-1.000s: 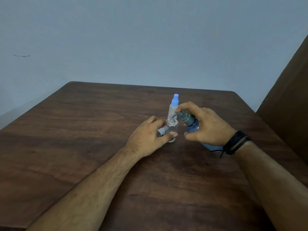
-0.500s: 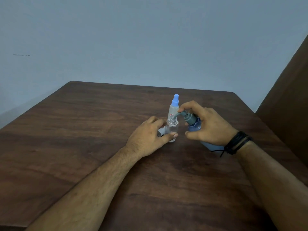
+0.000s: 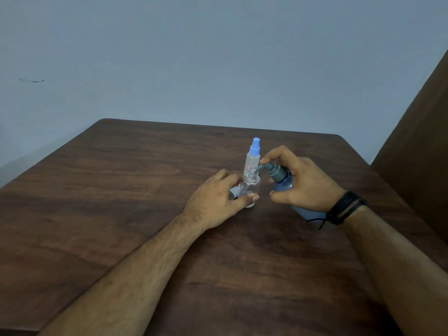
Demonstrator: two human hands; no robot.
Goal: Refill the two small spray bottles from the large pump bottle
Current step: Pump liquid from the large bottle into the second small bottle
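Note:
My left hand (image 3: 213,202) grips a small clear bottle (image 3: 252,186) that stands uncapped on the wooden table (image 3: 121,190); a grey cap (image 3: 65,193) pokes out between its fingers. My right hand (image 3: 305,185) holds the large blue pump bottle (image 3: 284,184) tilted to the left, index finger on the grey pump head (image 3: 274,169), whose spout reaches over the small bottle's open neck. Behind them a second small spray bottle (image 3: 253,156) with a blue cap stands upright. Most of the pump bottle's body is hidden by my right hand.
A dark brown panel (image 3: 417,141) rises at the table's right edge. A pale blue wall stands behind the table's far edge. A black corded band circles my right wrist (image 3: 344,209).
The pump bottle and my right hand have shifted slightly; the pump head sits a little higher than a second ago. My left hand and the small bottle stay in place.

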